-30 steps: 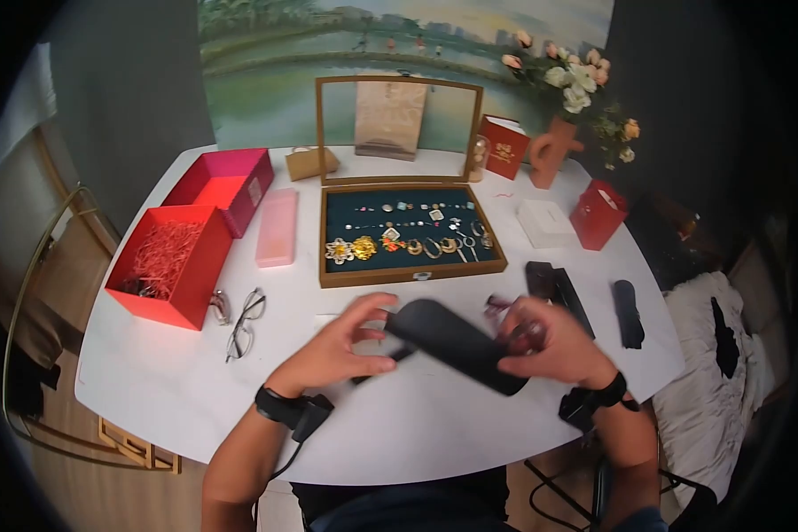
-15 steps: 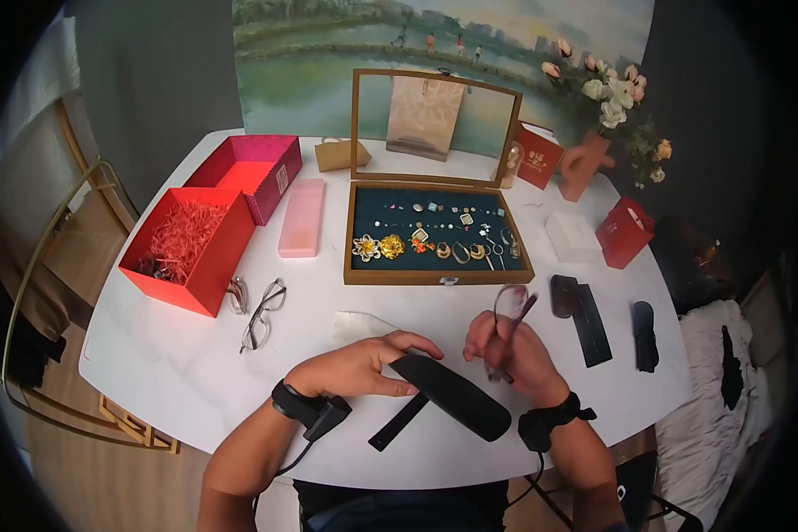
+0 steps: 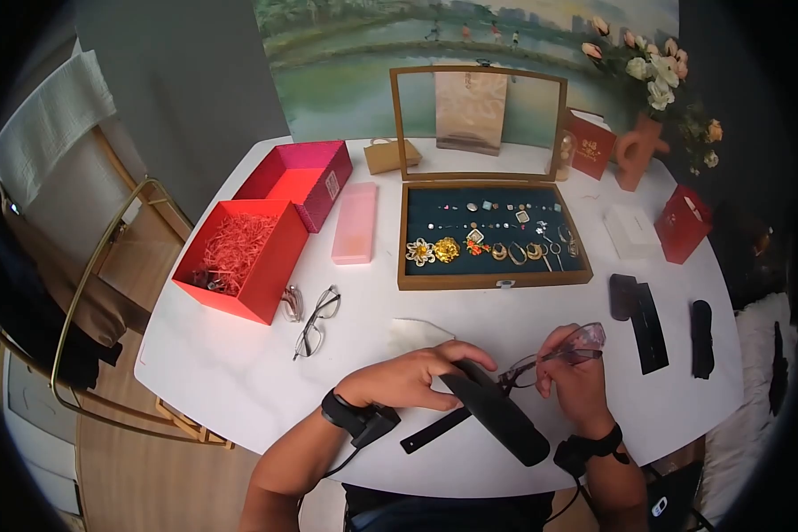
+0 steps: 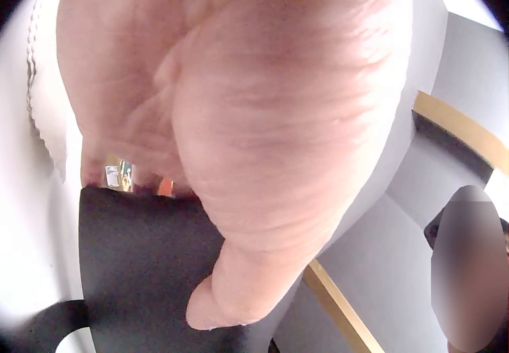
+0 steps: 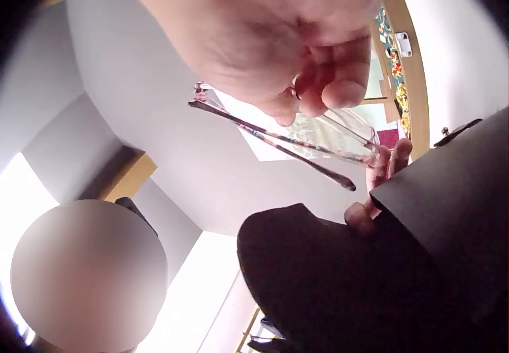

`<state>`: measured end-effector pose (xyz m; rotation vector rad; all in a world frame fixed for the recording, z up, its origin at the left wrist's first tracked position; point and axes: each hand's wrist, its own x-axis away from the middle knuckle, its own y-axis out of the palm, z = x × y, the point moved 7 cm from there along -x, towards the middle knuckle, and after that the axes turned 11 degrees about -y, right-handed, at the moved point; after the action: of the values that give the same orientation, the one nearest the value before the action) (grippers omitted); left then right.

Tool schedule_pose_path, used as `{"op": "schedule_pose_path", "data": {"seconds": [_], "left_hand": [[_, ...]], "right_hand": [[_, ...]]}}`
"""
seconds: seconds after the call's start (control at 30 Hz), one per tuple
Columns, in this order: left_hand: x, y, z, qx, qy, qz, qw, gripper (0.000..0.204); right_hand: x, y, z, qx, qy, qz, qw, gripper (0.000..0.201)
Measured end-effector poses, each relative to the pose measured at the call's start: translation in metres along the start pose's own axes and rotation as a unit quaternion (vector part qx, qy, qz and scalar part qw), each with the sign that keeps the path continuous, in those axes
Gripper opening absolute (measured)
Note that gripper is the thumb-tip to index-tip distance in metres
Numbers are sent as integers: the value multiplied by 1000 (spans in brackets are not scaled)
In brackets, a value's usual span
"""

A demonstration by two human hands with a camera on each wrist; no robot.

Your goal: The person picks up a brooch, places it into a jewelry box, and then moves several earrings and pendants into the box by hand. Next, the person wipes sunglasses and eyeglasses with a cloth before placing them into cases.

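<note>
In the head view, my left hand (image 3: 408, 377) grips one end of a black glasses case (image 3: 505, 424), thumb on the near side and fingers over the far side. The case slants down to the right above the table, and a black strip (image 3: 433, 431) sticks out from under it. My right hand (image 3: 581, 386) pinches a pair of eyeglasses (image 3: 585, 340) beside the case. In the right wrist view, their patterned temples (image 5: 294, 142) show below the fingers, near the case. A cream cloth (image 3: 419, 334) lies beyond my left hand.
An open jewelry box (image 3: 496, 282) stands behind the hands. Left are other eyeglasses (image 3: 317, 323), a pink case (image 3: 355, 223) and a red box (image 3: 270, 282) of shredded paper. A black strap (image 3: 649, 328), dark case (image 3: 622, 297) and black folded item (image 3: 701, 340) lie right.
The eyeglasses in my right hand have turned from upright to lying sideways, one end now close to the case's upper end. My left hand keeps hold of the case. The head view has swung left.
</note>
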<state>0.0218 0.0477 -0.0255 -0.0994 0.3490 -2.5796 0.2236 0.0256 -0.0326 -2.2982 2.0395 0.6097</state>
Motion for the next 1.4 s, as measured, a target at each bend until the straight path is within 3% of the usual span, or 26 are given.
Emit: {"op": "schedule_pose_path", "data": {"seconds": [0.07, 0.23, 0.33, 0.53, 0.63, 0.7, 0.73, 0.8, 0.87, 0.93, 0.97, 1.03, 1.13, 1.23, 1.37, 1.4], "left_hand": [[-1, 0, -1, 3, 3, 2, 1000, 26], [0, -2, -5, 20, -28, 13, 999, 24], [2, -12, -11, 43, -50, 47, 997, 24], [4, -16, -7, 25, -23, 44, 998, 23], [5, -18, -4, 57, -25, 60, 996, 19], [5, -17, 1, 59, -31, 59, 996, 18], [5, -17, 2, 61, -37, 61, 996, 16], [6, -15, 6, 54, -21, 53, 997, 14], [6, -16, 8, 46, -5, 44, 998, 13], [8, -17, 10, 30, 21, 37, 999, 13], [8, -17, 9, 31, 21, 36, 999, 13], [9, -19, 7, 36, 0, 41, 999, 14], [10, -20, 5, 36, -22, 49, 998, 18], [8, -22, 3, 22, -20, 64, 997, 19], [9, -23, 0, 23, -23, 65, 997, 21], [8, -23, 1, 15, -23, 67, 997, 22]], "right_hand": [[0, 4, 5, 18, 62, -15, 998, 16], [3, 26, -1, 41, 103, -94, 989, 12], [1, 23, -5, 84, 45, -112, 989, 12], [1, 16, -2, 65, 110, -89, 988, 16], [4, 18, 1, 80, 146, -127, 978, 17], [2, 19, -5, 108, 47, -178, 977, 20], [0, 18, -3, 108, 47, -177, 977, 20], [-6, 20, -15, 356, -112, -218, 902, 27], [-4, 20, -16, 336, -120, -210, 910, 27], [-2, 9, -7, 158, -49, -167, 972, 25], [-2, 9, -8, 159, -48, -166, 972, 25], [-3, 9, -2, 61, 34, -145, 987, 26], [0, 13, 14, -46, 104, -181, 977, 34], [4, 24, 7, -36, 154, -233, 959, 43], [3, 19, 21, -84, 124, -233, 961, 45], [4, 13, 30, -91, 175, -207, 958, 45]]}}
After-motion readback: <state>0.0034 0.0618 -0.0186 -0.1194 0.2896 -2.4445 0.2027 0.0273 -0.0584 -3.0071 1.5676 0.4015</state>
